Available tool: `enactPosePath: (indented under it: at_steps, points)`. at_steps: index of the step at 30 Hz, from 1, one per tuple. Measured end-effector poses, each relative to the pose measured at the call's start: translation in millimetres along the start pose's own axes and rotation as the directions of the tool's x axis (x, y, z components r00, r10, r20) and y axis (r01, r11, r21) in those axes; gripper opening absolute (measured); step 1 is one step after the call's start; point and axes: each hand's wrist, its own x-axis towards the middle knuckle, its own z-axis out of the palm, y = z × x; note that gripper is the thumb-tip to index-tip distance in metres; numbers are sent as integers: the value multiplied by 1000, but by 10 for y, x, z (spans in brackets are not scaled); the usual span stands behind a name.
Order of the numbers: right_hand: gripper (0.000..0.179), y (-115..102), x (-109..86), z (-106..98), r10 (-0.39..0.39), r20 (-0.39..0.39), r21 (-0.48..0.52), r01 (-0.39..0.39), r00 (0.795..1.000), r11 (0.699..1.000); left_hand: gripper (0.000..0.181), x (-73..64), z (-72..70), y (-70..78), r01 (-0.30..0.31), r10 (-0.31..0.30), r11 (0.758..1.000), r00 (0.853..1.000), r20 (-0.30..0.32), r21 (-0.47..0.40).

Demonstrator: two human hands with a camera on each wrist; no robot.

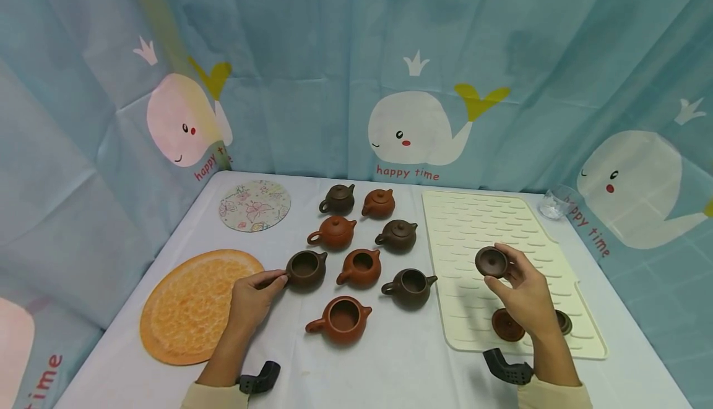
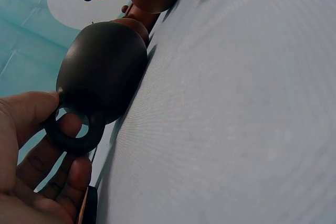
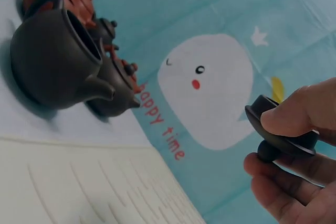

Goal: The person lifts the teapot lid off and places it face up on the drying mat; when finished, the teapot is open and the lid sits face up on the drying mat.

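My left hand (image 1: 253, 301) pinches the ring handle of a dark brown lidless teapot (image 1: 306, 280), which stands on the white table. In the left wrist view, the thumb and fingers close around that handle (image 2: 79, 144). Over the cream mat, my right hand (image 1: 526, 291) holds a dark teapot lid (image 1: 492, 262) by its edge between thumb and fingers. Its round knob (image 3: 268, 151) points downward in the right wrist view. Below that hand lie a reddish lid (image 1: 508, 328) and a dark lid (image 1: 565, 322), the latter partly hidden by the wrist.
Lidless teapots, reddish (image 1: 361, 276), (image 1: 343, 328) and dark (image 1: 411, 297), stand mid-table. Behind them are several lidded teapots (image 1: 337, 236). A round orange-brown mat (image 1: 189, 310) and a floral mat (image 1: 255, 205) lie left. The cream ridged mat (image 1: 473, 223) and a clear glass (image 1: 557, 203) are right.
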Motion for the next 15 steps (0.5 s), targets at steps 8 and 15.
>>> enactPosePath:
  at_steps: [8, 15]
  points:
    - [64, 75, -27, -47, 86, 35, -73, -83, 996, 994, 14, -5, -6, 16, -1, 1, 1000, 1000, 0, 2]
    - [63, 124, -59, -74, 168, 68, -184, -153, 983, 971, 14, -8, -1, 16, 0, 0, 1000, 1000, 1, 27]
